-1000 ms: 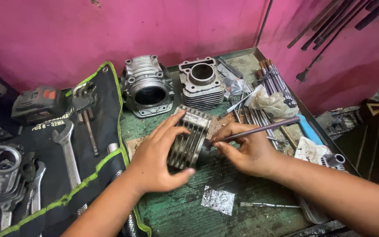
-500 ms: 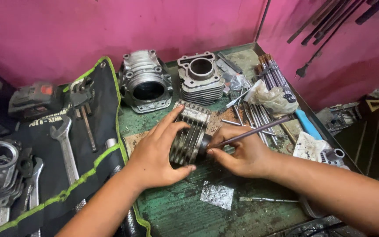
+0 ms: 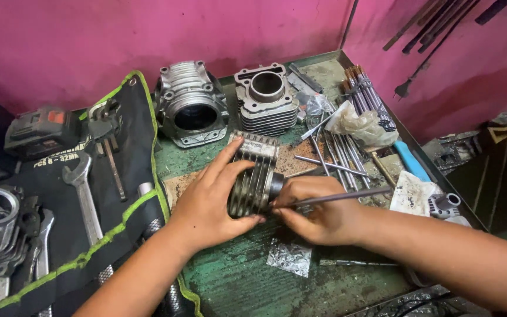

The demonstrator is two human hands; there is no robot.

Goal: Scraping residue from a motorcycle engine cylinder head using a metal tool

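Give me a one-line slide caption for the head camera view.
Left hand steadies a finned engine cylinder on a green workbench while the right hand holds a thin metal rod at its end.

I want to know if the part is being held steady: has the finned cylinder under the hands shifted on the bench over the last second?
No. The finned cylinder keeps its place below the two cylinders at the back.
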